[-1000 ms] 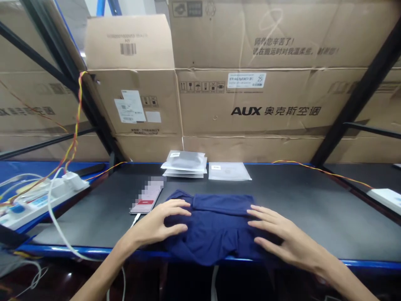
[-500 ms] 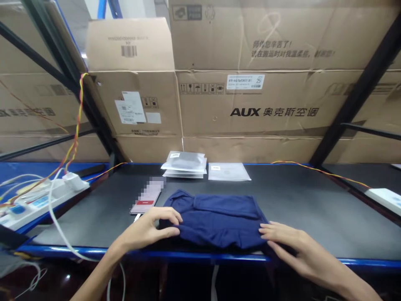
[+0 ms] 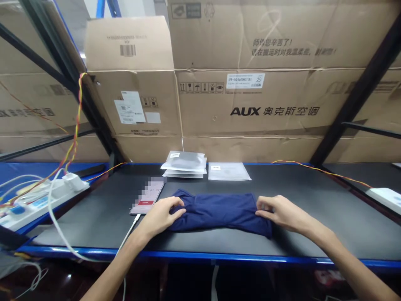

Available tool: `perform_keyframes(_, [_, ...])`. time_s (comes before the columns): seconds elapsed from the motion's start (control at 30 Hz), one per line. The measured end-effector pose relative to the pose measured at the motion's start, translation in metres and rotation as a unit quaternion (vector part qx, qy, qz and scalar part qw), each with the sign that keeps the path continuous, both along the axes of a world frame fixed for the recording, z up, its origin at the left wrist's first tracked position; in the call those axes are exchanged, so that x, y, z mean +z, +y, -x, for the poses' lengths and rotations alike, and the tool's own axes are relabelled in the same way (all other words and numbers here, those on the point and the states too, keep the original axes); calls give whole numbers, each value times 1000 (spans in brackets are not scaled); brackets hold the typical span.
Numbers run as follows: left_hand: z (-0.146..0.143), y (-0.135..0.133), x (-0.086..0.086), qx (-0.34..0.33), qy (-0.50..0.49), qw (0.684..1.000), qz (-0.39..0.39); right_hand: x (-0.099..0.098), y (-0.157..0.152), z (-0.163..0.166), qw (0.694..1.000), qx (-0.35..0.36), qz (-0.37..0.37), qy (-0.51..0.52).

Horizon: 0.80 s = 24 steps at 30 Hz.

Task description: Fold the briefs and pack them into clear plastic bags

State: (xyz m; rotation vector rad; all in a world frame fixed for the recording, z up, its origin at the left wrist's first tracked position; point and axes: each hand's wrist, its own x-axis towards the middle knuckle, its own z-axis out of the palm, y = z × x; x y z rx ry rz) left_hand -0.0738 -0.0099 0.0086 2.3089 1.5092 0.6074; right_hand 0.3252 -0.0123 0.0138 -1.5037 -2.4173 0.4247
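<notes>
While navy cloth [image 3: 222, 214] runs lengthwise left to right | left fingers [image 3: 179, 215], right fingers [image 3: 265, 215]: pinching opposite ends

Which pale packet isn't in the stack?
The packet on the right, with a small white label at its upper left: it lies singly, while the others are piled in the stack to its left.

Navy cloth [image 3: 219, 214]: now a narrower strip, set wholly behind the blue front edge [image 3: 219, 258], no longer overhanging it; front portion turned up over the back flap. Left hand [image 3: 161, 215], right hand [image 3: 282, 212]: farther behind that edge, right fingers newly curled.
</notes>
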Motion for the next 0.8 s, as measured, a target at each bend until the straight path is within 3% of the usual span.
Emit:
perform_keyframes(0.17, [-5,13,-10,17,10,998,-68,-2,13,-6,999,-16,-26,-41])
perform_keyframes(0.27, [-7,11,-13,86,35,989,-117,3,13,-11,997,-16,-65,-38])
perform_keyframes(0.37, [-7,3,-14,187,86,973,-101,7,8,-4,991,-20,-133,-23])
perform_keyframes(0.47, [-4,-3,-16,238,121,962,-54,5,-1,17,984,-5,-176,3])
perform_keyframes(0.63, [-1,1,-29,225,103,967,-63,-5,-16,55,991,69,-99,50])
perform_keyframes(0.8, [7,4,-37,225,79,970,-55,-10,-18,68,996,81,-25,-6])
